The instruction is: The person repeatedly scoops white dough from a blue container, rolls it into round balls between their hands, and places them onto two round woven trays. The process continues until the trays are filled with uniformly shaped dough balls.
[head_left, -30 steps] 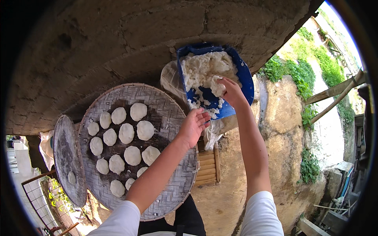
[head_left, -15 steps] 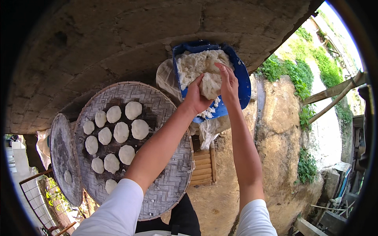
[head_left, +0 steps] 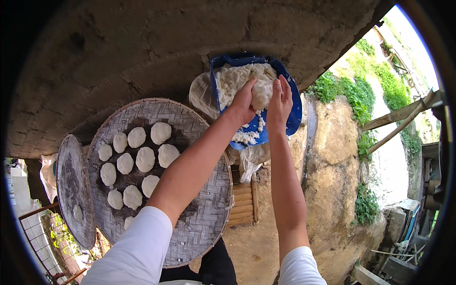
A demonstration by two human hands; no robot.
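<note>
Over a blue tub (head_left: 294, 120) of white, crumbly dough (head_left: 231, 80), my left hand (head_left: 242, 103) is wrapped around a rounded lump of the dough (head_left: 261, 91). My right hand (head_left: 280, 103) is upright at the lump's right side with fingers stretched out; whether its palm touches the lump is unclear. Left of the tub, below my left forearm, a round woven bamboo tray (head_left: 213, 216) carries several flattened white dough rounds (head_left: 145, 159), some hidden by the arm.
A smaller woven tray (head_left: 73, 180) with one small white piece leans left of the big one. A translucent sack (head_left: 199, 92) lies by the tub. A block wall (head_left: 142, 52) is behind; wooden poles (head_left: 394, 116), plants and a wire mesh frame (head_left: 38, 235) are at the sides.
My left hand has risen from the tub's front to cup the lump. My right hand's fingers, earlier curled on the dough, have straightened beside it. The view has shifted slightly.
</note>
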